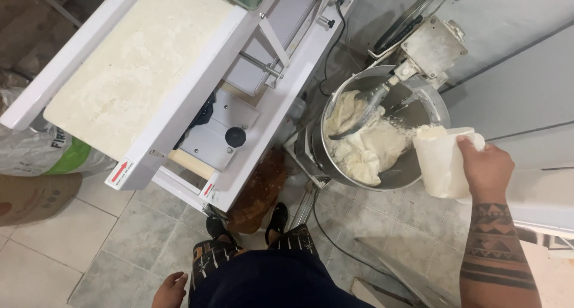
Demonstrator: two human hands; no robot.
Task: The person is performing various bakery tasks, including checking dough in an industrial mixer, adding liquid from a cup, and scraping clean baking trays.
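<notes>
My right hand [487, 167] grips a white plastic jug [441, 161] heaped with flour, held at the right rim of a steel mixer bowl [412, 173]. Inside the bowl lies a pale lump of dough [365, 146] wrapped round a metal dough hook [365, 114]. My left hand [170, 290] hangs low beside my leg, fingers loosely curled, holding nothing.
A white dough-sheeter machine [179, 75] with a floured belt fills the upper left. A printed sack [36, 152] leans under it at far left. A black cable [326, 224] runs across the tiled floor. A white wall panel [526, 93] stands to the right.
</notes>
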